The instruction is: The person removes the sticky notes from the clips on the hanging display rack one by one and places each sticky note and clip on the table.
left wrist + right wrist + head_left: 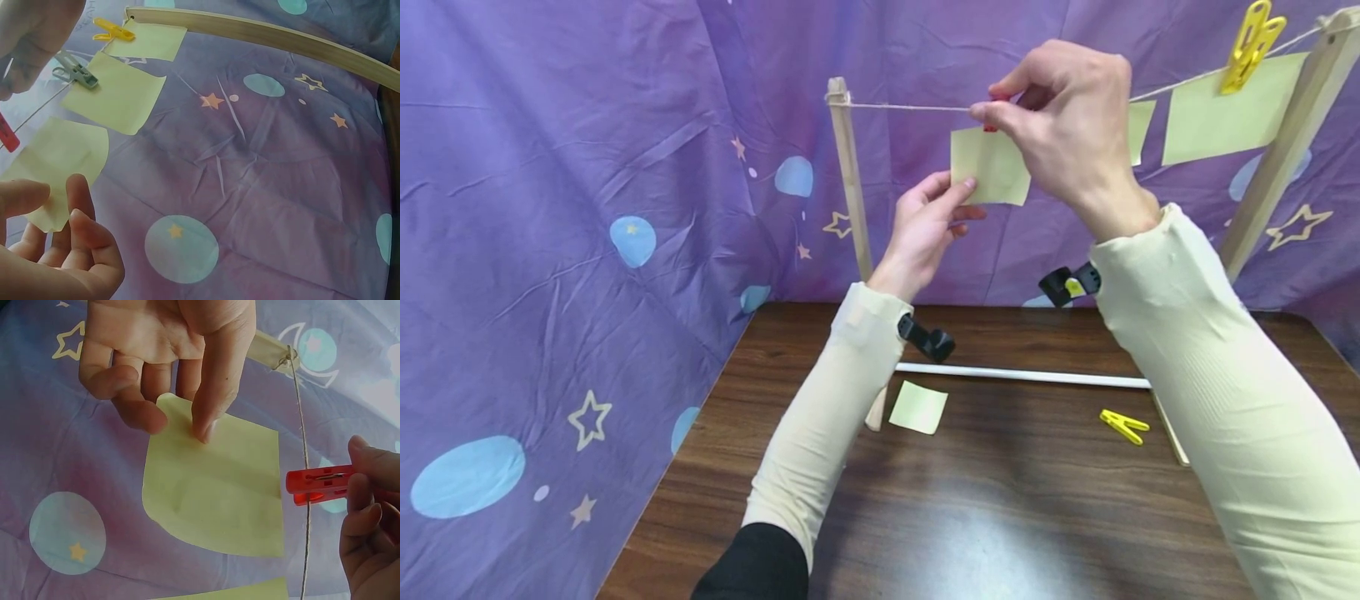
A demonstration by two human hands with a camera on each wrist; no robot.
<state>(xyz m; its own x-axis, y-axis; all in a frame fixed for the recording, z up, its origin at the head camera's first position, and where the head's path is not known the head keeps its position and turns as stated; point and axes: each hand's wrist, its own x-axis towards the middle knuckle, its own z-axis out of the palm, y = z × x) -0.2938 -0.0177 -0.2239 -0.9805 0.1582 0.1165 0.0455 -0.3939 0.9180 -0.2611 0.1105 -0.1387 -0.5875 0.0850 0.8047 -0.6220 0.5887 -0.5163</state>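
My left hand pinches a pale yellow sticky note by its lower left part, thumb in front, and holds it up just under the string. Between the thumb and fingers of my right hand is a red clothespin. In the right wrist view, the clothespin's jaws straddle the string, and the note's upper edge lies a small gap from their tips. Part of the note is behind my right hand in the head view.
More notes hang along the string, one under a yellow clothespin and one under a grey-green clothespin. Wooden posts carry the string. On the table lie a loose note, another yellow clothespin and a white bar.
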